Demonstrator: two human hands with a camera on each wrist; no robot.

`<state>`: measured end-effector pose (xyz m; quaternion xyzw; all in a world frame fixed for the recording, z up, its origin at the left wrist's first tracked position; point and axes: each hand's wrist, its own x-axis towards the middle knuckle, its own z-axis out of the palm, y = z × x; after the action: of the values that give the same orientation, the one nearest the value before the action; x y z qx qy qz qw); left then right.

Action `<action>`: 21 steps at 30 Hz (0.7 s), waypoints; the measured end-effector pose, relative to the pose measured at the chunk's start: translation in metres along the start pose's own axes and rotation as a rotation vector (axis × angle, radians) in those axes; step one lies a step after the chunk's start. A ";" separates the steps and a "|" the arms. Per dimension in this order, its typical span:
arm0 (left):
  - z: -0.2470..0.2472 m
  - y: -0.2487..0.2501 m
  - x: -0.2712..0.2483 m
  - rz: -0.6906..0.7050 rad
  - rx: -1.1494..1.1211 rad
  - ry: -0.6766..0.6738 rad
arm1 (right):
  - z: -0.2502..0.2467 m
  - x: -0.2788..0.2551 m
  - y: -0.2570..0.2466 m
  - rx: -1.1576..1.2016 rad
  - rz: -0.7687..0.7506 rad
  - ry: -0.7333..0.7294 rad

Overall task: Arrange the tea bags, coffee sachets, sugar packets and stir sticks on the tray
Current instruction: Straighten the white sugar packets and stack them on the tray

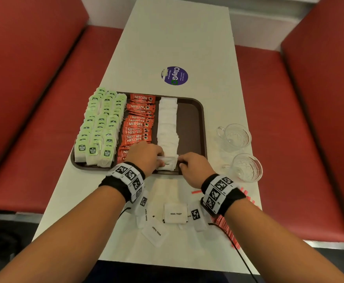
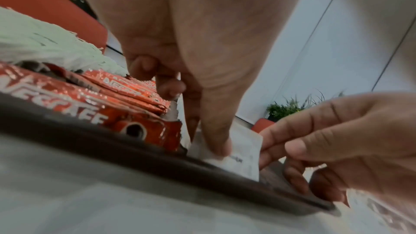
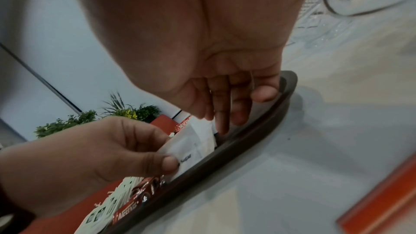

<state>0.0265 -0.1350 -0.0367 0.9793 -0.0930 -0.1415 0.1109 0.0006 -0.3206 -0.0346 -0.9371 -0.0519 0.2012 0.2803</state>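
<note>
Seen from above: a dark brown plastic tray [image 1: 191, 127] with a raised rim on a pale table [image 1: 177, 37]. Filled left to right with green-tagged tea bags [image 1: 99, 127], glossy red coffee sachets [image 1: 137, 123], and a column of white sugar packets [image 1: 167, 123] overlapping like tiles.

At the tray's near edge, one sugar packet [image 1: 168, 164] held between both hands. Left hand [image 1: 144, 157]: thumb and forefinger curled and pinching the packet's left edge. Right hand [image 1: 193, 166]: fingers bent, fingertips [image 2: 269, 141] against the packet's right edge, apparently steadying rather than gripping, though blur makes this uncertain.

Likely very light and thin, paper skin over loose grains: soft, creasable, easy to tear, prone to sliding off its neighbours. Best taken by the sealed side edges, as here, and laid flat.

More sugar packets [image 1: 175, 213] loose on the table near the wrists. Red stir sticks [image 1: 226, 223], thin and stiff, lying off the tray to the right. Two cut-glass cups [image 1: 235, 136] beside the tray.
</note>
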 end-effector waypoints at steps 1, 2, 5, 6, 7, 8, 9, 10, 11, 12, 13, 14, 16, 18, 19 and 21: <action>0.003 0.001 0.001 -0.020 0.021 0.032 | 0.001 0.000 -0.002 -0.022 -0.001 0.001; 0.006 0.001 0.002 -0.042 0.044 0.067 | 0.002 -0.001 -0.002 -0.031 -0.003 0.011; 0.014 0.003 0.003 -0.075 0.101 0.181 | 0.007 0.002 -0.001 -0.039 0.002 0.043; 0.016 0.004 0.005 -0.077 0.119 0.207 | 0.009 0.004 0.001 -0.047 -0.008 0.061; 0.017 0.004 0.008 -0.077 0.121 0.223 | 0.011 0.006 0.002 -0.054 -0.017 0.079; 0.021 0.003 0.011 -0.082 0.109 0.221 | 0.014 0.006 0.002 -0.056 -0.025 0.092; 0.022 0.003 0.013 -0.086 0.088 0.224 | 0.016 0.006 0.001 -0.062 -0.030 0.093; 0.024 0.002 0.017 -0.092 0.078 0.231 | 0.017 0.006 0.000 -0.065 -0.038 0.090; 0.022 0.002 0.017 -0.088 0.071 0.238 | 0.017 0.005 -0.001 -0.065 -0.040 0.085; 0.021 0.004 0.016 -0.080 0.076 0.231 | 0.017 0.004 -0.002 -0.058 -0.038 0.080; 0.018 0.005 0.013 -0.066 0.087 0.222 | 0.017 0.000 -0.003 -0.050 -0.030 0.078; 0.015 0.006 0.010 -0.051 0.104 0.214 | 0.016 -0.003 -0.004 -0.043 -0.025 0.081; 0.007 0.007 0.000 -0.028 0.129 0.219 | 0.016 -0.013 -0.006 -0.048 -0.015 0.111; 0.000 0.005 -0.013 -0.009 0.118 0.257 | 0.017 -0.025 -0.007 -0.103 -0.016 0.163; -0.003 0.004 -0.021 0.006 0.103 0.275 | 0.018 -0.034 -0.008 -0.137 -0.023 0.182; -0.006 -0.001 -0.040 0.034 0.060 0.280 | 0.023 -0.049 -0.010 -0.178 -0.062 0.187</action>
<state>-0.0092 -0.1241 -0.0216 0.9906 -0.0976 0.0013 0.0956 -0.0534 -0.3111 -0.0291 -0.9709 -0.0723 0.0988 0.2058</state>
